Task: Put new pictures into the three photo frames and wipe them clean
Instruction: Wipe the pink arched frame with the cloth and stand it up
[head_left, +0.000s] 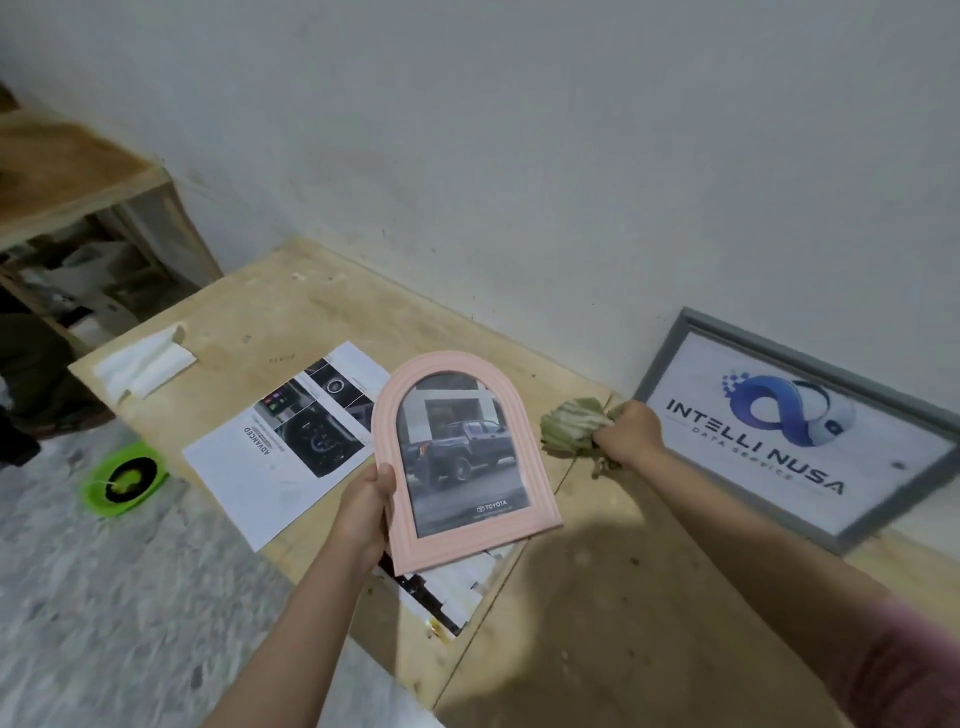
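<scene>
My left hand (363, 506) grips the lower left edge of a pink arched photo frame (395, 415), held tilted above the wooden table (597, 597). The frame holds a picture of a dark pickup truck. To its right, my right hand (626, 434) is closed on a crumpled greenish cloth (569, 423), just above the tabletop. A grey rectangular frame (670, 358) with a blue logo picture leans against the wall at the right. A third frame is not in view.
A printed car brochure page (270, 462) lies left of the pink frame, and torn paper scraps (447, 587) lie under it. Folded white tissue (140, 364) sits at the table's far left corner. A green dish (124, 478) rests on the floor. A wooden shelf (67, 176) stands at the left.
</scene>
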